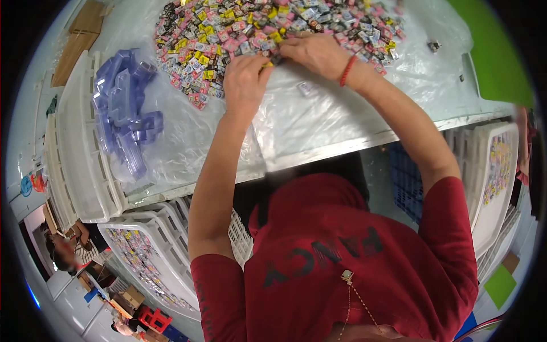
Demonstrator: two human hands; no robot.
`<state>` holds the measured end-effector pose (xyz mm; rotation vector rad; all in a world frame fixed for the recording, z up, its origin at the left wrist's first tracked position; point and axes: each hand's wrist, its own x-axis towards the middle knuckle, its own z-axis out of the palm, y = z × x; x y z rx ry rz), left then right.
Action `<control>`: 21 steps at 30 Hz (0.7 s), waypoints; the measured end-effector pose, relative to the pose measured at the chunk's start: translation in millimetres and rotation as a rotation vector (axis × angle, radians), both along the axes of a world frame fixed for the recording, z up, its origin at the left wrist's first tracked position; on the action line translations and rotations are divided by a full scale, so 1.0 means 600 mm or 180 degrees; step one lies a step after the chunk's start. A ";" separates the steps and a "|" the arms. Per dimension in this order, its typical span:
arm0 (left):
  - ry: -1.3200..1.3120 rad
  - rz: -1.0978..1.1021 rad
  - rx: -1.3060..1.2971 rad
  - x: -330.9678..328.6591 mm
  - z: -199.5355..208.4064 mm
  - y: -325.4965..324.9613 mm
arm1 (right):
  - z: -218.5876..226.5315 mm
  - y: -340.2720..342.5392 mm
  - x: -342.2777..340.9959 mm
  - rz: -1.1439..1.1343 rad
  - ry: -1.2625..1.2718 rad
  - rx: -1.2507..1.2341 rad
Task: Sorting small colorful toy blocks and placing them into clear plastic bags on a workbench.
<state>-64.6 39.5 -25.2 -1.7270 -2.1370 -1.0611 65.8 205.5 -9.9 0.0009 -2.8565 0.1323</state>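
The left hand (245,82) pinches a yellow piece (268,64), its heading and long axis unclear. The right hand (319,55) I can't read.

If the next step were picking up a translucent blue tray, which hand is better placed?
Probably the left hand: the blue trays lie to its left, beside the pile of small colourful pieces, and the right hand is farther from them.

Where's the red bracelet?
In the head view, the red bracelet is around the wrist of the person's right hand, near the heap of colourful little pieces.
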 end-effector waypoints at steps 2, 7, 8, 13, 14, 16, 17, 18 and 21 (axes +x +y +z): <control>-0.0267 0.0082 0.0194 0.005 0.032 -0.010 | 0.002 -0.005 -0.005 -0.0009 0.0021 -0.0055; -0.0449 -0.0119 0.0020 0.092 0.030 -0.099 | -0.019 -0.013 0.039 -0.0327 0.0337 -0.0337; -0.0455 -0.0125 0.0014 0.116 0.037 -0.113 | -0.016 -0.016 0.047 -0.0301 0.0509 -0.0460; -0.0514 0.0110 -0.0140 0.138 -0.005 -0.140 | 0.024 -0.061 0.069 0.0058 0.0907 -0.1032; -0.0509 0.0098 -0.0131 0.133 -0.008 -0.138 | 0.029 -0.071 0.076 0.0134 0.0836 -0.1151; -0.0612 0.0029 -0.0094 0.124 -0.012 -0.137 | 0.014 -0.095 0.083 0.0192 0.0768 -0.1204; -0.0616 -0.0003 -0.0079 0.123 -0.015 -0.136 | 0.005 -0.103 0.091 0.0234 0.0684 -0.1250; -0.0709 0.0063 -0.0086 0.121 -0.019 -0.140 | -0.007 -0.110 0.096 0.0183 0.0695 -0.1286; -0.0775 0.0148 0.0045 0.132 -0.002 -0.144 | -0.022 -0.127 0.116 -0.0122 0.0814 -0.1436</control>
